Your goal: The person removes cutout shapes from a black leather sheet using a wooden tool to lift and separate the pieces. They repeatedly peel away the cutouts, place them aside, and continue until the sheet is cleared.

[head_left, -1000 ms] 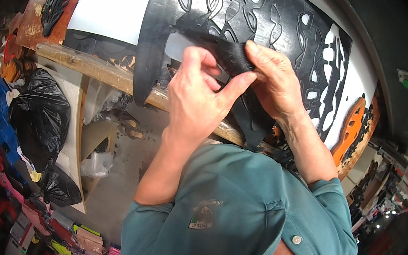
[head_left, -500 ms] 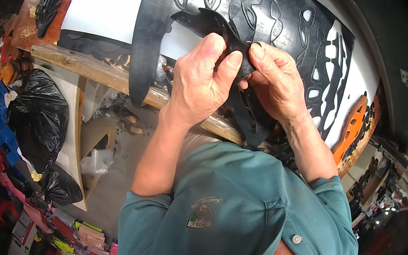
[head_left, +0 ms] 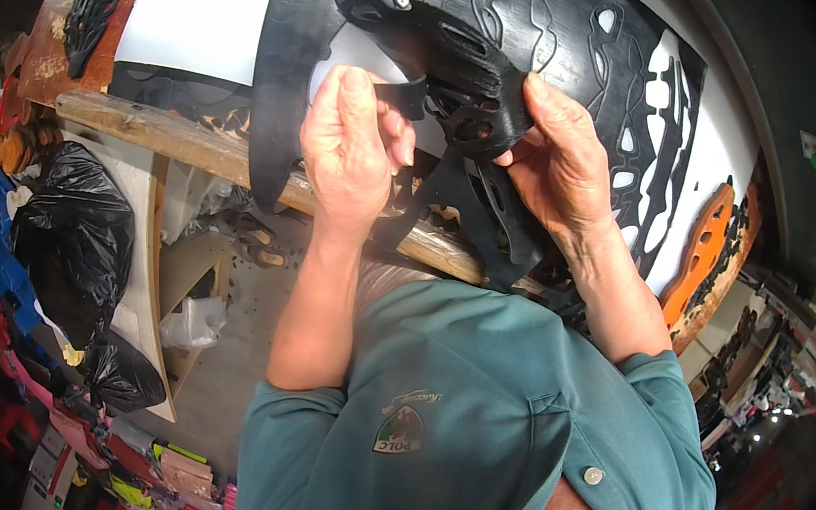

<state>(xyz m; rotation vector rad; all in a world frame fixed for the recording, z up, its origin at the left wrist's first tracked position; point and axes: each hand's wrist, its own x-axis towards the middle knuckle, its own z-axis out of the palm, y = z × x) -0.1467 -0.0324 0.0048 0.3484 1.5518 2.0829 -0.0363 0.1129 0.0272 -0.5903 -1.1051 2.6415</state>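
Head view shows a black, slotted, leather-like piece (head_left: 470,72) raised over a broad black cut sheet (head_left: 279,73), its lower right edge pinched by the right hand (head_left: 556,142); the left hand (head_left: 348,151) grips a narrow black strip (head_left: 403,97). The piece looks light, floppy, weakest at its thin bands; broader margins should hold best. Beyond the rough wooden bar (head_left: 157,127), room seems available above the grey floor (head_left: 231,381).
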